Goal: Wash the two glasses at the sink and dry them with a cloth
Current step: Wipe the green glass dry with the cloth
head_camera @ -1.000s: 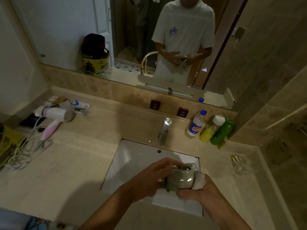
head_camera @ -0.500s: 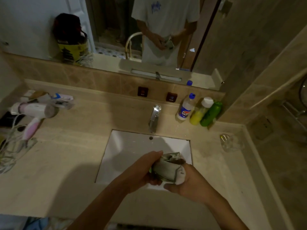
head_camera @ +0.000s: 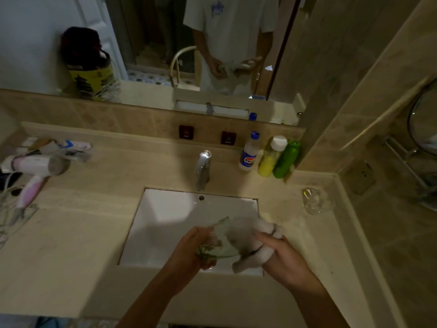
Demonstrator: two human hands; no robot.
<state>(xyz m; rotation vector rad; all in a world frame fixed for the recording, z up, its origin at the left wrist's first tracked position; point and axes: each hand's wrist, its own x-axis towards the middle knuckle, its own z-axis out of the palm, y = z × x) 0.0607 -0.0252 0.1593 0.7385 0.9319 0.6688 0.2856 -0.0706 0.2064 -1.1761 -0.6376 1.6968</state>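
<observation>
You hold a clear drinking glass [head_camera: 218,247] over the front part of the white rectangular sink [head_camera: 165,216], and the picture is blurred here, so its exact tilt is hard to tell. Your left hand [head_camera: 189,254] grips the glass from the left side, with the fingers curled around it. Your right hand [head_camera: 283,259] holds a white cloth [head_camera: 257,242], bunched up, and presses it against the right side of the glass; these fingers are closed on the cloth. Part of the cloth hangs down below the glass, above the front rim of the sink.

The second clear glass [head_camera: 316,201] stands on the beige stone tabletop [head_camera: 71,245] to the right of the sink, well apart from your hands and near the wall corner.

Behind the sink, in the middle, stands a chrome tap [head_camera: 203,170]. To the right of the tap, three bottles stand close together against the back ledge: a clear plastic bottle with a blue cap [head_camera: 249,152], a yellow bottle with a white cap [head_camera: 270,157] and a green bottle [head_camera: 286,159].

On the left side of the tabletop lies a white and pink hair dryer [head_camera: 35,171] with its white cable [head_camera: 9,209] in a loose pile beside it. Some small tubes and packets [head_camera: 59,146] lie just behind the hair dryer.

The wall mirror [head_camera: 153,43] above the ledge reflects a person in a white T-shirt with both hands together at the waist.
</observation>
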